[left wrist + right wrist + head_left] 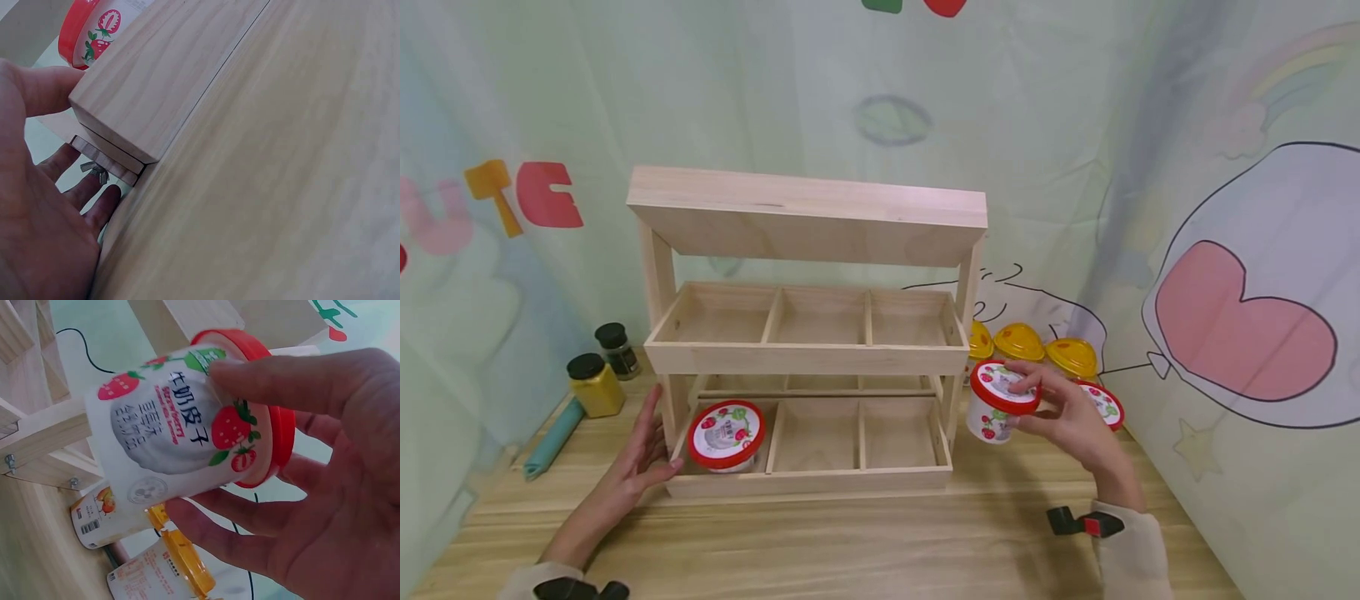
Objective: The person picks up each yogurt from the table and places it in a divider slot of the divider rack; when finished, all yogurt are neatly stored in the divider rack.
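Note:
A wooden two-tier rack (805, 360) with divided compartments stands on the table. One strawberry tub with a red lid (727, 435) sits in the lower tier's left compartment. My left hand (638, 458) rests against the rack's lower left corner, thumb at the front edge and fingers along the side, as the left wrist view also shows. To the right of the rack, my right hand (1063, 410) holds a second strawberry tub (169, 425), white with a red lid, between thumb and fingers. In the head view this tub is raised and roughly upright.
Yellow-lidded tubs (1019, 342) stand behind the right hand, beside another red-lidded tub (1105, 405). Left of the rack are a yellow jar (595, 386), a dark-capped bottle (617, 350) and a teal cylinder (554, 439). Printed curtains (820, 83) enclose the table.

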A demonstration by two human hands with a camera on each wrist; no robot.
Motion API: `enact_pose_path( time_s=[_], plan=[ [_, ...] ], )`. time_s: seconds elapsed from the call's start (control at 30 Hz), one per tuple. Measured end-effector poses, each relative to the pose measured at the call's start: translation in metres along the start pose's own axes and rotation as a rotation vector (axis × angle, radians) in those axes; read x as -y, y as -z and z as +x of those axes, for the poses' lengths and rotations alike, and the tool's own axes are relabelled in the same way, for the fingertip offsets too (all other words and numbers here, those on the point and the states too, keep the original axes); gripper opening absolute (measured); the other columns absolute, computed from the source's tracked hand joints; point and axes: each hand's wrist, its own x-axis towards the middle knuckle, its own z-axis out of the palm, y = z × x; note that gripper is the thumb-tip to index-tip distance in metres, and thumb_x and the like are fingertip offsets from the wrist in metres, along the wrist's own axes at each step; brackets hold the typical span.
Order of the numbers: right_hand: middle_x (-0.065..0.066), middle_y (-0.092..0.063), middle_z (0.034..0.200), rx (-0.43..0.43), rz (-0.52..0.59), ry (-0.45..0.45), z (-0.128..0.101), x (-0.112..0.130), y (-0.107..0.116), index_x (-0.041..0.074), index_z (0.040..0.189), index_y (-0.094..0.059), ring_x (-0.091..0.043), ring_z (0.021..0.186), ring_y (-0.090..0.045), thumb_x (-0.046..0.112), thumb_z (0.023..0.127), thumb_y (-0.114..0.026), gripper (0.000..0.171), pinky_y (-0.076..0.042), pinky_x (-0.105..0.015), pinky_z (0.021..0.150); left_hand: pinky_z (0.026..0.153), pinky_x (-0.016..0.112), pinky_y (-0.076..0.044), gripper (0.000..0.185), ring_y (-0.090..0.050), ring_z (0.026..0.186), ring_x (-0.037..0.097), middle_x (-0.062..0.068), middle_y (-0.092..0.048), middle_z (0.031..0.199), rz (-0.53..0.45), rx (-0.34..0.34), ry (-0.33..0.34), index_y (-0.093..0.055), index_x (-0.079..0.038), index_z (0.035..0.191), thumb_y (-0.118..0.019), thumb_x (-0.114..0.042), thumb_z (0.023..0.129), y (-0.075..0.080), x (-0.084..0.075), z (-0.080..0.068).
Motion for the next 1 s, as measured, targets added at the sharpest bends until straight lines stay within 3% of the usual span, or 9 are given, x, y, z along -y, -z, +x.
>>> enact_pose_path(
  time_s=[0.33,0.63,0.73,1.0],
  plan=[
    [-0.017,-0.042,0.168,0.194,0.073,0.101,-0.002,-0.005,0.001,0.009,0.122,-0.065,-0.037,0.139,-0.048,0.004,0.088,-0.084,0.039,-0.062,-0.031,0.095,0.098,0.000,-0.030,0.112,-0.027,0.129,-0.026,0.037,-0.002,0.175,-0.001,-0.002,-0.012,0.014,-0.038,0.172,-0.064,-0.002,0.100,-0.001,0.000,0.000],
    [-0.019,-0.045,0.166,0.233,0.107,0.171,0.001,-0.006,-0.008,0.009,0.120,-0.067,-0.016,0.140,-0.049,0.004,0.089,-0.082,0.034,-0.062,-0.033,0.095,0.099,0.001,-0.033,0.113,-0.028,0.129,-0.026,0.039,-0.005,0.173,0.008,-0.004,-0.021,0.013,-0.037,0.172,-0.065,-0.001,0.099,-0.001,0.002,0.000],
    [-0.018,-0.045,0.166,0.247,0.119,0.177,0.002,-0.005,-0.011,0.009,0.121,-0.067,-0.018,0.140,-0.050,0.003,0.090,-0.081,0.034,-0.062,-0.033,0.097,0.098,0.001,-0.033,0.112,-0.028,0.129,-0.026,0.038,-0.004,0.174,0.009,-0.001,-0.009,0.014,-0.038,0.172,-0.065,-0.002,0.100,0.000,0.002,0.000],
    [-0.018,-0.044,0.168,0.273,0.130,0.171,0.007,-0.007,-0.025,0.012,0.124,-0.068,-0.040,0.143,-0.047,0.003,0.092,-0.080,0.036,-0.061,-0.033,0.099,0.098,0.000,-0.032,0.112,-0.028,0.130,-0.025,0.037,-0.004,0.174,0.000,-0.002,-0.011,0.014,-0.038,0.172,-0.064,-0.002,0.100,0.000,0.002,0.000]
  ],
)
